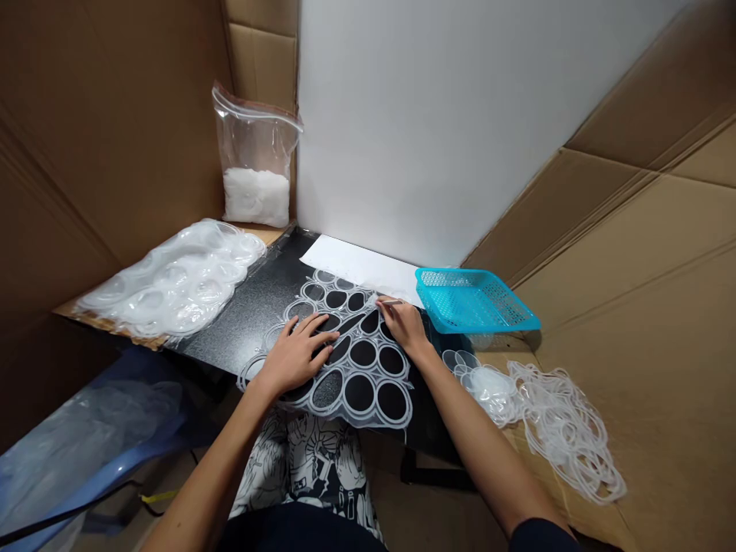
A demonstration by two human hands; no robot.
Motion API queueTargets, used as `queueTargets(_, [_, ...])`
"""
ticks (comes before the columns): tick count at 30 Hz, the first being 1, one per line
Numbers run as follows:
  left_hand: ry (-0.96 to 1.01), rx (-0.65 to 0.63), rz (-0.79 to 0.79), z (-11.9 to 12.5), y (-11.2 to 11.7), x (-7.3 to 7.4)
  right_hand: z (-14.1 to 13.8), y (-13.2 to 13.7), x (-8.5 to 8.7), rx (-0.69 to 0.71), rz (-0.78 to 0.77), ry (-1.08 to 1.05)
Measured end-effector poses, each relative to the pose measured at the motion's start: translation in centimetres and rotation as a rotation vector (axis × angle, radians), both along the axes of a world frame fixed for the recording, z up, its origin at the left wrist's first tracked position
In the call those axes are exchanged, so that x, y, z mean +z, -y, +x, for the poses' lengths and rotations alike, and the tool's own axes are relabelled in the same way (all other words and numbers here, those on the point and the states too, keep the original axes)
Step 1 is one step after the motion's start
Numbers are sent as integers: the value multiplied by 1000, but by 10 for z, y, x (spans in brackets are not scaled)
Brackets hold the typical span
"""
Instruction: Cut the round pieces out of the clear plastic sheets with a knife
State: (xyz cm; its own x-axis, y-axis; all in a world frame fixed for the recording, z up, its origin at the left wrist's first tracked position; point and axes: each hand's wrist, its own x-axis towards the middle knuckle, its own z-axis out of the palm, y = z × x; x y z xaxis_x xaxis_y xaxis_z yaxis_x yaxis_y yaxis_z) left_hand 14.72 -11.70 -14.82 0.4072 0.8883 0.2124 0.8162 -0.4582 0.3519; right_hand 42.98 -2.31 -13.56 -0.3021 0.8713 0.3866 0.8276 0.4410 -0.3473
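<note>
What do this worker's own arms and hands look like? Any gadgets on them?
The left hand and right hand are ungloved, and the forearms bare. No watch, cables or markings show. A dark sleeve edges into view on the right arm.

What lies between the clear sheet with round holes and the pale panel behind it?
In the head view, a white paper lies between the holed sheet and the pale panel, on the black tabletop.
</note>
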Motion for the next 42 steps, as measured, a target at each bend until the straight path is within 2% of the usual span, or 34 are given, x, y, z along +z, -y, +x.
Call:
queueTargets(4, [-3, -10, 12, -1, 1, 1, -5, -20, 9, -115, -8, 26])
queueTargets(7, [-3, -13, 12, -2, 2, 2, 2, -31, 19, -213, -3, 34])
queueTargets(11, [33, -4, -7, -3, 2, 2, 26, -32, 48, -390, 170, 27])
queueTargets(13, [59, 7, -22, -4, 2, 2, 43, -21, 71, -432, 312, -13])
queueTargets(15, [78, 11, -27, -5, 1, 1, 60, 3, 92, -464, 423, -37])
queueTargets(17, [88, 8, -19, -6, 1, 0, 79, 39, 104, -505, 424, -20])
queueTargets(19, [93, 2, -7, -7, 1, -1, 98, 83, 101, -510, 290, 42])
queueTargets(22, [91, -10, 2, -7, 0, -2, 127, 141, 72, -427, 81, 63])
queueTargets(24, [88, -23, 4, -9, -1, -5, 141, 166, 50, -429, -7, 17])
queueTargets(26, [92, -41, 10, -13, -4, -8, 146, 177, 37, -502, -50, -109])
queueTargets(28, [118, -56, 45, -15, -6, -7, 141, 177, 35, -568, -57, -323])
queueTargets(30, [166, -47, 138, -11, -5, 2, 126, 169, 43, -556, -67, -548])
queueTargets(32, [239, -35, 252, 2, 3, 21, 104, 159, 53, -477, -96, -705])
queueTargets(34, [362, -66, 282, 25, 18, 46, 77, 150, 62, -378, -135, -798])
queueTargets(36, [565, -116, 126, 54, 34, 65, 49, 146, 67, -285, -185, -862])
queueTargets(38, [787, -121, -137, 80, 45, 72, 24, 146, 68, -212, -245, -917])
queueTargets(40, [1019, -57, -364, 96, 48, 65, 8, 148, 65, -160, -303, -965])
queueTargets(42, [1163, 50, -455, 101, 47, 52, -1, 151, 59, -136, -343, -1000])
